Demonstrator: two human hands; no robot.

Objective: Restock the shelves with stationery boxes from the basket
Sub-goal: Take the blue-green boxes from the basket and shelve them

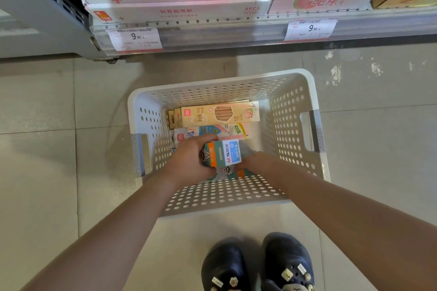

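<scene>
A white perforated basket (290, 111) stands on the floor below the shelf. Inside it, my left hand (189, 160) grips a teal, orange and white stationery box (224, 153), lifted a little above the rest. My right hand (255, 163) reaches in beside it and touches a similar teal box (227, 171) lying underneath; its fingers are hidden. Further back lie a tan HB pencil box (220, 114) and a pale pencil box (220, 131).
The metal shelf edge (236, 35) carries two 9.90 price tags and runs across the top. A pink-and-white carton (175, 10) and a pink fruit-print carton (319, 0) stand on it. Tiled floor surrounds the basket. My dark shoes (257, 264) are just behind it.
</scene>
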